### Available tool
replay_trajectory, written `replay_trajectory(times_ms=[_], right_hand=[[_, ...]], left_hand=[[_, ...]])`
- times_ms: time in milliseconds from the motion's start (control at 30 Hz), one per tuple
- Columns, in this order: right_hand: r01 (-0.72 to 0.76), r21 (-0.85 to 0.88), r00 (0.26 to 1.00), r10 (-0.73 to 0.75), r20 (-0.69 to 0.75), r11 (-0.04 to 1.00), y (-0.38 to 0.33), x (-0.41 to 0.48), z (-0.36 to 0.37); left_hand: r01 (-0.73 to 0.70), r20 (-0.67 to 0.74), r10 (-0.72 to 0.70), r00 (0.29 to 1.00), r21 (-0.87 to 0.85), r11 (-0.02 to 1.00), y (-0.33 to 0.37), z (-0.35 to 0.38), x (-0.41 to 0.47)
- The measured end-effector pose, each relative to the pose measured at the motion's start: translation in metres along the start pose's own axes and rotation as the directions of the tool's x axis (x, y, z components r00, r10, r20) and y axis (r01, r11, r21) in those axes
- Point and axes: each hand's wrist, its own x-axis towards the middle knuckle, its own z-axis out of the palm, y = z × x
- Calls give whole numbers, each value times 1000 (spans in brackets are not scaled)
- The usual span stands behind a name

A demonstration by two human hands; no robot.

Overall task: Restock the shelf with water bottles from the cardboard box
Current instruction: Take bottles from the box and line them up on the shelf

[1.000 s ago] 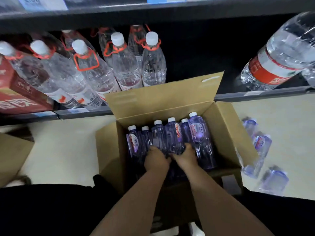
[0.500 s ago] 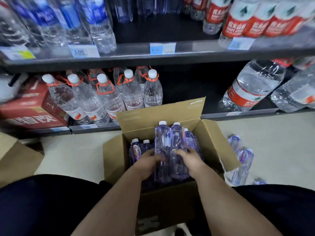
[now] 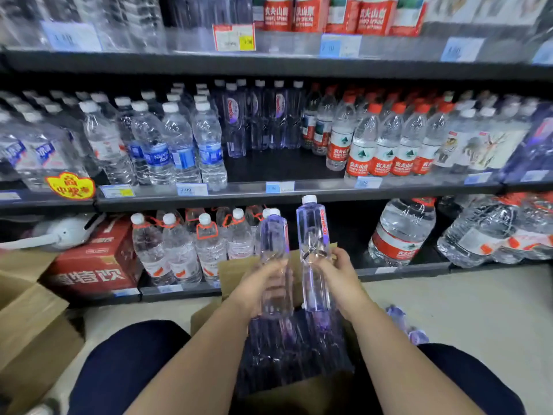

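Observation:
My left hand [image 3: 256, 287] grips a tall purple-tinted water bottle [image 3: 274, 238] with a white cap, held upright above the box. My right hand [image 3: 341, 278] grips a second such bottle [image 3: 312, 232], a little higher. Below them the open cardboard box [image 3: 302, 395] sits between my knees with several more purple bottles [image 3: 287, 345] inside. On the middle shelf [image 3: 278, 167] a few matching purple bottles [image 3: 239, 121] stand at the back, with bare black shelf in front of them.
Blue-labelled bottles [image 3: 182, 145] stand left of the gap and red-labelled bottles [image 3: 386, 145] right of it. The bottom shelf holds handled bottles [image 3: 179, 253], a red carton [image 3: 95, 265] and large jugs [image 3: 401, 232]. Another cardboard box [image 3: 30, 324] sits left; loose purple bottles [image 3: 404, 324] lie on the floor.
Both hands have lifted two purple bottles out of the box and raised them toward the shelves. My view has tilted upward, showing the middle shelf.

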Motion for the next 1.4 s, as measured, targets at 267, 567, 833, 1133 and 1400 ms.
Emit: replay_trajectory(times_ms=[267,567,833,1133,1400], right_hand=[[190,-25,981,-191,-32,981,-74,1,7],[366,-64,921,-371,-117,928,-140,51,25],[441,-115,891,-450,-61,890,-201,138,30],[462,-83,882,-468,-60,883,-218,241,45],[473,-74,878,-477,-36,878,-181,300,72]], left_hand=[[-160,-4,161,987,-125,979,74,-7,-13],[-375,-146,363,920,-64,925,172,6,23],[-368,-191,360,913,-7,930,249,-3,99],[-392,-312,421,852,152,907,299,-9,195],[-525,-309,554,773,180,832,266,-12,248]])
